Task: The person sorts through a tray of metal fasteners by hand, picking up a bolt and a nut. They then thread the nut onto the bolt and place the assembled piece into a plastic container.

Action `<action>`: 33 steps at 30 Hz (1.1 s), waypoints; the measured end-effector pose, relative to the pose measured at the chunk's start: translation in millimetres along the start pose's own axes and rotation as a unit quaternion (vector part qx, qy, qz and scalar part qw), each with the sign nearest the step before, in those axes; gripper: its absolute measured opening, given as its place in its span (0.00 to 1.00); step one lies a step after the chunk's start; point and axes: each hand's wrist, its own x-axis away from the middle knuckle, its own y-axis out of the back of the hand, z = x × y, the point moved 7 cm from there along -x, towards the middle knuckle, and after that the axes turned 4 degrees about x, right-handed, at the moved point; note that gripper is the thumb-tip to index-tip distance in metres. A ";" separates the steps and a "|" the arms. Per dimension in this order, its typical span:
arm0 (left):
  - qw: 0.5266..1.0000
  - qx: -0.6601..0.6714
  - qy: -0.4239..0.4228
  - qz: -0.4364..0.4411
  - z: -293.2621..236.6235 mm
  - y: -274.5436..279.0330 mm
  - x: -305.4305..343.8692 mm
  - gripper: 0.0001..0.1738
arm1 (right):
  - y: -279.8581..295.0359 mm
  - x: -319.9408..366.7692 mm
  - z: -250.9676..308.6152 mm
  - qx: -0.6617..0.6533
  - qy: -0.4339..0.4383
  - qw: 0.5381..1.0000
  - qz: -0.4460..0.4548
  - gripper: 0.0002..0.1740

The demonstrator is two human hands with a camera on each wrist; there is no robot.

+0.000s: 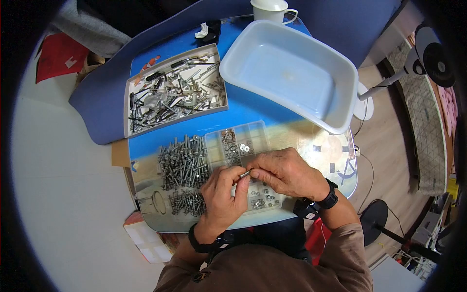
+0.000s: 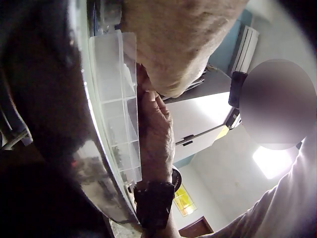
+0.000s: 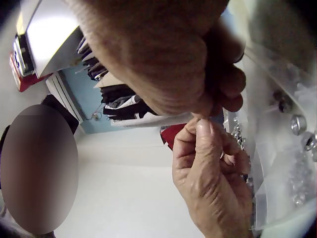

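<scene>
Over the clear compartment box (image 1: 261,127), the two hands meet fingertip to fingertip. Thumb and forefinger of the left hand (image 1: 224,194) pinch a small bolt (image 1: 244,173). From the other side the right hand (image 1: 289,170) pinches the bolt's opposite end, its fingertips covering that end. In the right wrist view, the left hand (image 3: 210,173) has its thumb pressed to its curled forefinger, and the bolt is hidden. Washers (image 1: 244,148) and nuts (image 1: 269,198) lie in the box's compartments. A heap of bolts (image 1: 182,160) is just left of the left hand, with shorter screws (image 1: 187,202) nearer the body.
A shallow cardboard tray (image 1: 127,109) of mixed metal hardware stands at the back left. A large white plastic basin (image 1: 348,97) takes up the back right, a lidded white mug (image 1: 269,10) behind it. The table's rounded edge (image 1: 354,180) runs along the right.
</scene>
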 end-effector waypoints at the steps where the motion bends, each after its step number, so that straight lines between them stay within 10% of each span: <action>1: 1.000 -0.022 -0.011 0.017 -0.3 -0.3 -0.2 0.10 | -0.4 -0.8 0.1 0.001 -0.004 1.000 0.006 0.07; 33: 0.998 -0.040 0.015 0.047 4.6 1.4 1.3 0.06 | -1.8 0.9 -3.4 -0.006 -0.010 1.000 0.004 0.08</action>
